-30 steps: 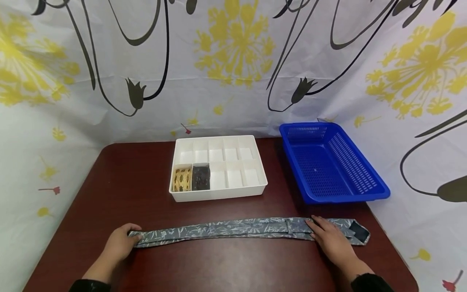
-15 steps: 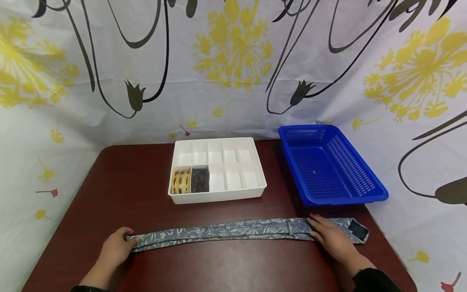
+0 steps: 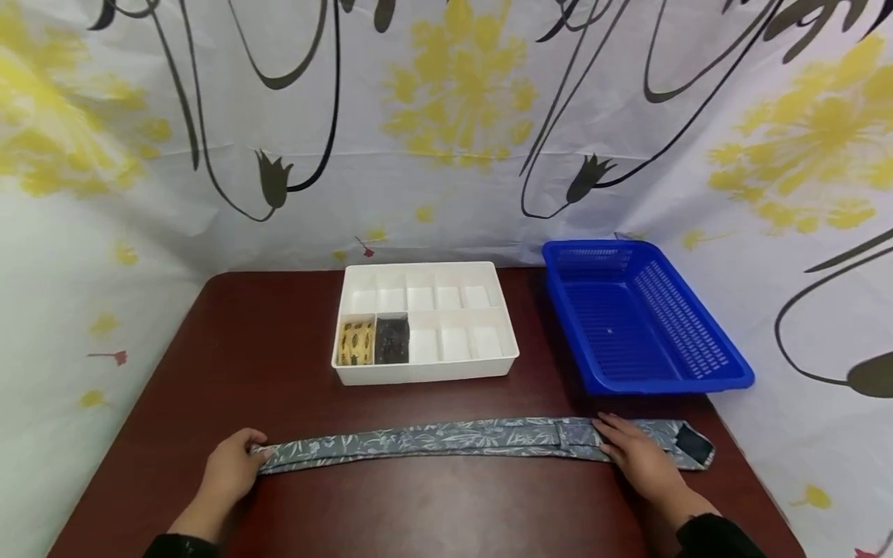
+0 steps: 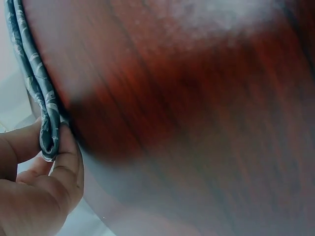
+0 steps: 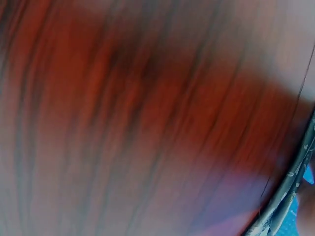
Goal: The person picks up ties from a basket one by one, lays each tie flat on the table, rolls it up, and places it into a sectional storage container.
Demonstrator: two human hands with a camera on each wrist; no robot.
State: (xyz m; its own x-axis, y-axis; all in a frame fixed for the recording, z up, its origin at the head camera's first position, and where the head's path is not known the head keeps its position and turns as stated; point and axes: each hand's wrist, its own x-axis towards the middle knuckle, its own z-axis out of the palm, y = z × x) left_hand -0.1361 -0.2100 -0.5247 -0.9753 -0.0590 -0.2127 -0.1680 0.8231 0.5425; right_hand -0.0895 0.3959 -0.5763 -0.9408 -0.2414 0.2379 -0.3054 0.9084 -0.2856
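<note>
Both hands work a folded grey patterned tie (image 3: pixel 446 439) stretched across the near part of the dark wooden table (image 3: pixel 279 341); behind it sit a blue basket (image 3: pixel 642 318), right, and a white divided organizer (image 3: pixel 425 370), centre, its two front-left cells holding a rolled yellow tie (image 3: pixel 356 342) and a rolled dark tie (image 3: pixel 392 340); left hand (image 3: pixel 232 468) pinches the tie's folded left end between thumb and fingers; right hand (image 3: pixel 638 457) lies flat, fingers straight, pressing the tie near its wide right end.
</note>
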